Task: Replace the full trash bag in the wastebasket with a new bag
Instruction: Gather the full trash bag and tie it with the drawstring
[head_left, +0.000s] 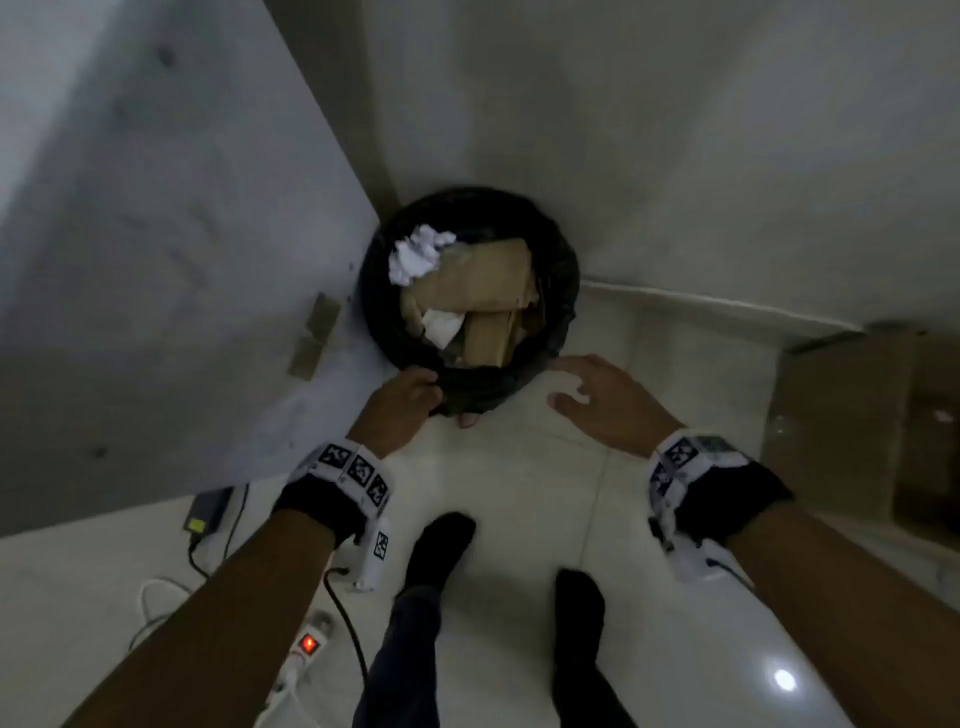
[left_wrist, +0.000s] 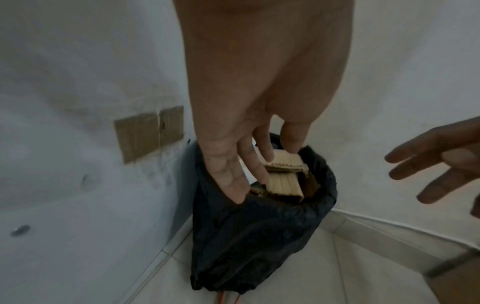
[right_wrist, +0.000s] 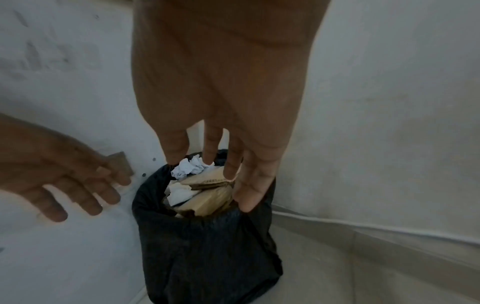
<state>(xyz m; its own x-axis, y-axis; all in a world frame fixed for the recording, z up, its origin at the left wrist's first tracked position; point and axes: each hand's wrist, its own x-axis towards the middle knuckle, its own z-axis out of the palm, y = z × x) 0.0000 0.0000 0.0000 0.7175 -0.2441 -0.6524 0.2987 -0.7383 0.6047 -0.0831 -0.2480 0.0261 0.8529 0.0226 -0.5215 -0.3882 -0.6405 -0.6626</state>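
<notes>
A wastebasket lined with a black trash bag (head_left: 558, 270) stands in the corner of two walls. It is full of brown cardboard (head_left: 483, 280) and crumpled white paper (head_left: 418, 254). My left hand (head_left: 415, 389) reaches its near left rim with straight fingers (left_wrist: 228, 181) at the bag's edge (left_wrist: 262, 226), and I see no grip on it. My right hand (head_left: 587, 389) hovers spread beside the near right rim. In the right wrist view its fingers (right_wrist: 249, 195) point down over the bag's rim (right_wrist: 197, 236). Neither hand holds anything.
A cardboard box (head_left: 857, 415) sits on the floor at the right. At the lower left lie a power strip with a red light (head_left: 309, 644), a charger (head_left: 205, 512) and cables. My feet in dark socks (head_left: 441, 545) stand just behind the basket. Brown tape patches (head_left: 314, 332) mark the left wall.
</notes>
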